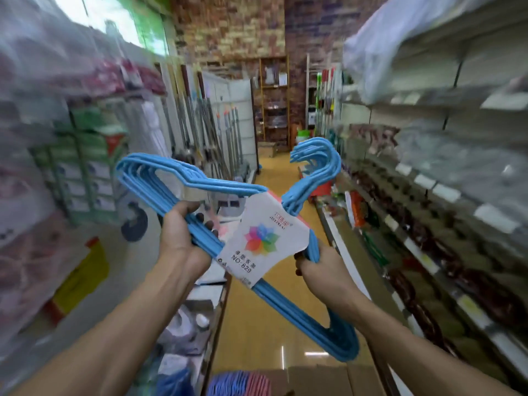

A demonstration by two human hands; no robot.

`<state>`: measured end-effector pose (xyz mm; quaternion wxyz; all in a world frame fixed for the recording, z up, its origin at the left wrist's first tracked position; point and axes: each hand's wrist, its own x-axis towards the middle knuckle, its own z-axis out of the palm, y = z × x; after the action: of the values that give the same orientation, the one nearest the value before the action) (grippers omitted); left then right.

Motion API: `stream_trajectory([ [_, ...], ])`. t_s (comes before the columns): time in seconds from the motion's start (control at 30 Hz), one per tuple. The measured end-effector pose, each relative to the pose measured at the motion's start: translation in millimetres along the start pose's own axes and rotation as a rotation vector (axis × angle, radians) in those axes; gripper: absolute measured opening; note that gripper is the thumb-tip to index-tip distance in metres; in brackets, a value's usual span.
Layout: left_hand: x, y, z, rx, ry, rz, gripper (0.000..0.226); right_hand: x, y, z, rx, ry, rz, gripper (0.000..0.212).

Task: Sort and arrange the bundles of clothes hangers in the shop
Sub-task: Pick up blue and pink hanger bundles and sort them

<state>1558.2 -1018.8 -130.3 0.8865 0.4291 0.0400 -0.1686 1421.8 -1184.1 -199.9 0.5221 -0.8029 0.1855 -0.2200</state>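
I hold a bundle of blue clothes hangers [177, 178] up in front of me in the shop aisle. A white paper label [264, 238] with a coloured flower and "NO: 829" wraps its middle. The hooks [323, 161] point up and to the right. My left hand [183, 238] grips the lower bar of the bundle left of the label. My right hand [317, 267] grips the bundle just right of the label. More hanger bundles [240, 382], blue and pink, lie at the bottom edge below my arms.
Shelves of packaged goods [428, 210] line the right side. Wrapped goods and boxes [80, 155] stand at the left. The yellow aisle floor [271, 310] runs ahead to a brick wall [234, 30] with a rack. A cardboard box [328, 378] sits at the bottom.
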Motion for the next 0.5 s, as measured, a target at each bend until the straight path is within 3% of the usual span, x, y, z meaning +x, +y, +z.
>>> stream_trajectory([
  [0.13, -43.9, 83.4, 66.2, 0.041, -0.048, 0.069, 0.016, 12.5, -94.6, -36.4, 0.027, 0.024, -0.01, 0.005],
  [0.27, -93.3, 134.3, 110.1, 0.069, -0.066, 0.148, 0.027, 12.4, -160.7, -69.0, 0.02, 0.03, -0.021, 0.013],
  [0.5, -151.7, 162.8, 131.7, 0.097, -0.102, 0.286, 0.012, 2.2, -207.5, -106.2, 0.052, -0.039, -0.087, 0.022],
])
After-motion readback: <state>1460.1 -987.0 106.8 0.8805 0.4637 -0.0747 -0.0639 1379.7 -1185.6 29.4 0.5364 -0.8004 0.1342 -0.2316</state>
